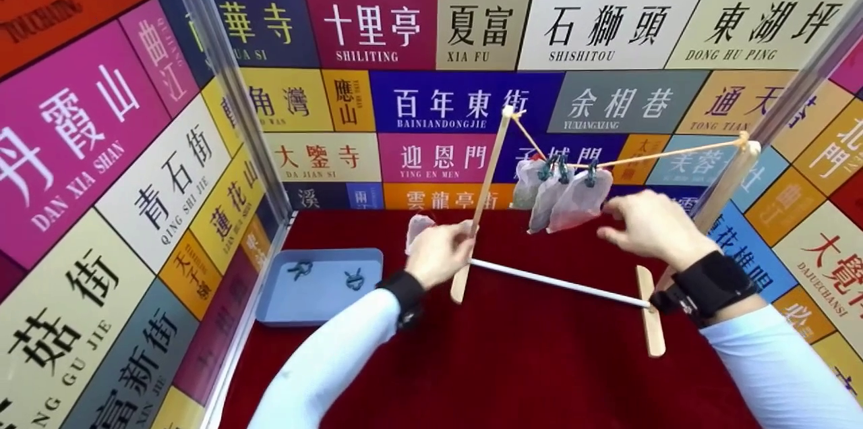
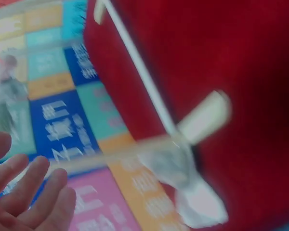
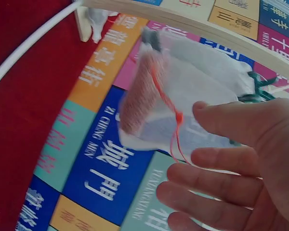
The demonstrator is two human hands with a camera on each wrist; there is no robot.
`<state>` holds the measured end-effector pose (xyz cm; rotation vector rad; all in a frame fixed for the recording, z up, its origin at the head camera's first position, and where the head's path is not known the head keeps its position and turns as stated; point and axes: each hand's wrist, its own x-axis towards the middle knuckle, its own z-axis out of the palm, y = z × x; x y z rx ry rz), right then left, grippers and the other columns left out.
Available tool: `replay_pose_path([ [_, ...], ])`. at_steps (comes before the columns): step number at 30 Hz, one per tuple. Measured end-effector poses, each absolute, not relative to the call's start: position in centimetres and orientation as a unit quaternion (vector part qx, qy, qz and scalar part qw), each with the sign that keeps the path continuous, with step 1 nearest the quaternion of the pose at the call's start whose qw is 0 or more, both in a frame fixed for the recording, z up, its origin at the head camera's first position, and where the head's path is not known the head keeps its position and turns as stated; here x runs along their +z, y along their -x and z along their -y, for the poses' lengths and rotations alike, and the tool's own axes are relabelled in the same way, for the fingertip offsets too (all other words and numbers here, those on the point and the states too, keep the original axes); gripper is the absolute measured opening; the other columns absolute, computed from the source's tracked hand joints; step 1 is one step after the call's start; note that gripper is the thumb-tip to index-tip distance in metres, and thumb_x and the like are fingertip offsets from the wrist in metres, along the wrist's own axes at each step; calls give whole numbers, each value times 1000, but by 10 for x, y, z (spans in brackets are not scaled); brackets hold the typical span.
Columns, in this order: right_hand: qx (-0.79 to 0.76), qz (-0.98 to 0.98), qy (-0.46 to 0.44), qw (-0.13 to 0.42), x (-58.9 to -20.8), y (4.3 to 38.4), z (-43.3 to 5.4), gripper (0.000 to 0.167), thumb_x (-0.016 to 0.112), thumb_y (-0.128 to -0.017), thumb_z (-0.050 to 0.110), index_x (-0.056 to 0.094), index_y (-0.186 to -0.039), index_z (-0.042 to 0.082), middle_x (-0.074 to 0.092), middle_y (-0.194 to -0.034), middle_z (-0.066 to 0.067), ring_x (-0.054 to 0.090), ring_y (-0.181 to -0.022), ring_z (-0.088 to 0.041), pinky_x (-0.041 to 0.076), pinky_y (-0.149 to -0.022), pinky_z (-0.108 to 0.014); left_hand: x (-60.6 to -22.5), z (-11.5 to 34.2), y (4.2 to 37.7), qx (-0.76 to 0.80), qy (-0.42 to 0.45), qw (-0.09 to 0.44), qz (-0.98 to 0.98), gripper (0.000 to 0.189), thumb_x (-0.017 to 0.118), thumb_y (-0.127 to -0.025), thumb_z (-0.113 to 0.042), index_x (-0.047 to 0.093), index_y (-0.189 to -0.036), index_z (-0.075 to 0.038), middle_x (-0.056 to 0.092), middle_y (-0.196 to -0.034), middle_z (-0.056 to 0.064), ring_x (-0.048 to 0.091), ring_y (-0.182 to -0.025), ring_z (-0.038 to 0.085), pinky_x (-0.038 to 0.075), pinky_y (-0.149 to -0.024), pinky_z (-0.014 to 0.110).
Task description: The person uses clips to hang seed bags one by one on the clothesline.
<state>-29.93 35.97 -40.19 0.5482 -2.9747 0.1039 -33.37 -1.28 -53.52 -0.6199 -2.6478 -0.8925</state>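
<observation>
Between the left post (image 1: 489,179) and right post (image 1: 728,189), a hand could pass beneath the hanging bags (image 1: 581,203) and above the white rod (image 1: 559,282), while the sagging cord (image 1: 664,155) crosses overhead. The bags block the right hand (image 1: 646,225) on its left (whether they touch its fingers is hard to tell), and the left post bars the left hand (image 1: 437,252) on its right. Nearer the person, the red cloth (image 1: 539,361) offers open room, the blue tray (image 1: 320,314) bounding it leftward.
</observation>
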Motion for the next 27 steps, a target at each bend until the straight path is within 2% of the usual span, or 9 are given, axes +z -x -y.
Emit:
replay_pose_path([
  [5, 47, 984, -168, 23, -420, 292, -370, 51, 84, -98, 34, 77, -131, -4, 81, -123, -28, 76, -113, -52, 59, -99, -70, -561, 59, 352, -302, 136, 118, 936, 30, 70, -108, -33, 83, -127, -13, 86, -117, 14, 82, -105, 38, 66, -95, 55],
  [8, 55, 985, -162, 20, -430, 289, -376, 56, 86, -96, 35, 75, -135, -5, 79, -129, -30, 73, -119, -55, 58, -102, -72, -576, 90, 363, -286, 90, 117, 947, 37, 71, -107, -34, 79, -133, -9, 83, -126, 21, 77, -115, 46, 63, -103, 59],
  [13, 62, 987, -148, 19, -444, 286, -383, 71, 87, -94, 39, 67, -146, -6, 73, -139, -35, 70, -127, -58, 56, -105, -74, -600, 143, 369, -260, 8, 111, 959, 46, 73, -104, -34, 75, -133, 1, 77, -131, 30, 69, -126, 57, 55, -112, 66],
  [17, 65, 988, -138, 9, -454, 284, -384, 86, 87, -94, 43, 56, -156, -8, 66, -149, -39, 65, -134, -60, 54, -109, -74, -616, 176, 363, -264, -64, 44, 961, 56, 68, -106, -37, 66, -142, 6, 69, -142, 36, 62, -135, 60, 49, -118, 69],
  [19, 67, 988, -139, 6, -458, 283, -385, 90, 87, -93, 44, 54, -158, -10, 65, -150, -40, 65, -135, -60, 54, -110, -74, -623, 188, 357, -259, -87, 5, 962, 62, 67, -107, -37, 59, -150, 7, 60, -152, 38, 56, -140, 62, 49, -118, 71],
  [23, 68, 987, -145, 4, -464, 281, -385, 90, 89, -92, 43, 55, -157, -9, 66, -149, -40, 65, -134, -60, 54, -111, -73, -639, 214, 347, -232, -90, -42, 968, 71, 67, -107, -36, 49, -159, 9, 48, -160, 42, 47, -146, 66, 49, -118, 76],
  [27, 70, 986, -150, -8, -472, 279, -385, 87, 88, -92, 42, 57, -157, -7, 67, -149, -38, 66, -134, -59, 55, -111, -72, -652, 240, 336, -219, -84, -77, 969, 79, 65, -104, -34, 41, -163, 14, 38, -165, 46, 41, -150, 70, 44, -122, 78],
])
